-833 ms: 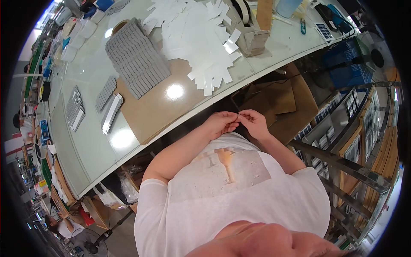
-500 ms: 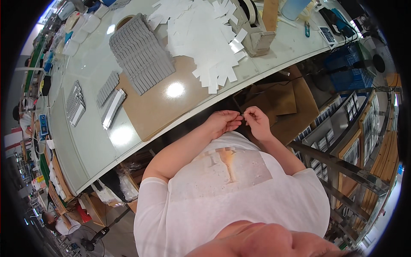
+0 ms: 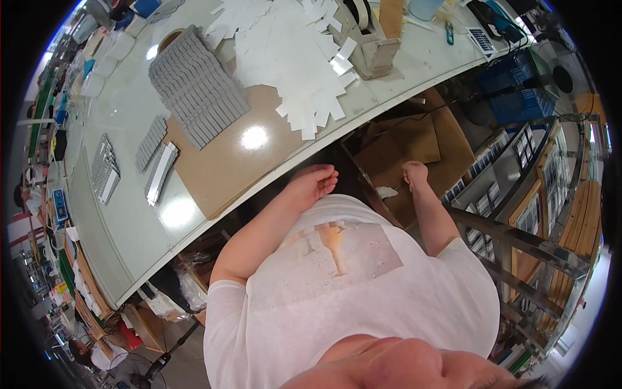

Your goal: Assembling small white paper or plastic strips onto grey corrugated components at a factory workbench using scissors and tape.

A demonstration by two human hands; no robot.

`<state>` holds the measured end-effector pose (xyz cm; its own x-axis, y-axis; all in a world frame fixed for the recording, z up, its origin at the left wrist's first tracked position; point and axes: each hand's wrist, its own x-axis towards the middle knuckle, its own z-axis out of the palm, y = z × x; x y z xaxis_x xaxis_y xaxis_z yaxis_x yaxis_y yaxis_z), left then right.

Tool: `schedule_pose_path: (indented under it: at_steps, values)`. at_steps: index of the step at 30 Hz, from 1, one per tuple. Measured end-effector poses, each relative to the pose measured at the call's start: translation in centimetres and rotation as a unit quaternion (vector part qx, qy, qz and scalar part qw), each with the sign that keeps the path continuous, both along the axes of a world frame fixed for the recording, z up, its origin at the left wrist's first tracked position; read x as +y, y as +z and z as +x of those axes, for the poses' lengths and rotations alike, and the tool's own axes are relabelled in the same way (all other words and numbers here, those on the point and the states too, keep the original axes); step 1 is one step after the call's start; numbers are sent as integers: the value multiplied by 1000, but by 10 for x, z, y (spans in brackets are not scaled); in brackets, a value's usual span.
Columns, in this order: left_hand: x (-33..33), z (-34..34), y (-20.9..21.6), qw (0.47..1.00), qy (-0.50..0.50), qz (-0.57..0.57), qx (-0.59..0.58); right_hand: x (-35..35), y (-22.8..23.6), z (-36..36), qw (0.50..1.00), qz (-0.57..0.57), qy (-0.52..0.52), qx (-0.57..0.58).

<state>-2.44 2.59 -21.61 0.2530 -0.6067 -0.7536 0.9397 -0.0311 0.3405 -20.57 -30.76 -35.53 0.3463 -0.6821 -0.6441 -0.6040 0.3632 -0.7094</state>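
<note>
My left hand (image 3: 314,186) hovers in front of my shirt beside the table's front edge. Its fingers are loosely bent, the palm partly shows, and I see nothing held in it. Out to the right, my right hand (image 3: 415,174) is above an open cardboard box (image 3: 457,139), its fingers curled closed. Whatever they may grip is hidden. A small crumpled whitish scrap (image 3: 387,192) lies in the box near that hand, apart from it. Brown cardboard flaps (image 3: 414,139) are also inside.
On the table (image 3: 129,240) lie brown sheets (image 3: 214,175), a grey ribbed stack (image 3: 194,91), white strips (image 3: 278,58) and narrow grey-white bundles (image 3: 162,172). A tape dispenser (image 3: 376,55) stands at the far edge. A metal rack (image 3: 512,227) and blue crate (image 3: 518,91) are at right.
My hands, which met at the fingertips in front of my shirt, are now apart. The right moved right over the box; the left shifted slightly left. The whitish scrap now shows in the box.
</note>
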Motion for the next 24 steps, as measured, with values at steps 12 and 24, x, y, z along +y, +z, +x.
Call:
schedule_pose_path:
  at_steps: [12,24]
  values:
    - [32,1,8,999,-6,11,-37,-15,-49,-23,957,-49,265,106]
    - [90,-11,29,991,-16,10,-130,25,65,36,949,227,103,-192]
